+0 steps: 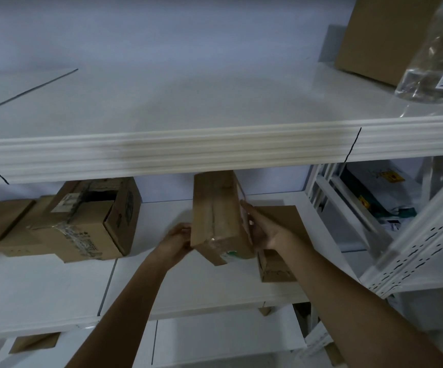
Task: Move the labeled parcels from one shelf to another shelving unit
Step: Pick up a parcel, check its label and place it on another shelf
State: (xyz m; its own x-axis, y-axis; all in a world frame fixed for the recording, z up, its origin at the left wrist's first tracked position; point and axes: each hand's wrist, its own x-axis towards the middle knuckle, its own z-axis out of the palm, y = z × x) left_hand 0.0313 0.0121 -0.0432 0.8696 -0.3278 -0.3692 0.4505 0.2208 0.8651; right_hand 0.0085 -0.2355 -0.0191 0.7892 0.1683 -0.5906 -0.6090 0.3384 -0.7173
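A brown cardboard parcel [219, 216], taped and with a label on its right side, is tilted up on end above the middle shelf [201, 285]. My left hand [176, 241] grips its lower left edge. My right hand [261, 227] presses flat against its right side. The parcel's top is hidden behind the front rim of the upper shelf [188, 152]. Another cardboard parcel [276, 264] lies on the middle shelf just behind my right wrist.
Several cardboard boxes [82, 224] sit at the left of the middle shelf, one with a torn-open top. On the upper shelf stand a large box [385, 35] and a clear plastic bag [438, 54] at the right. A perforated white upright [414, 240] stands at the right.
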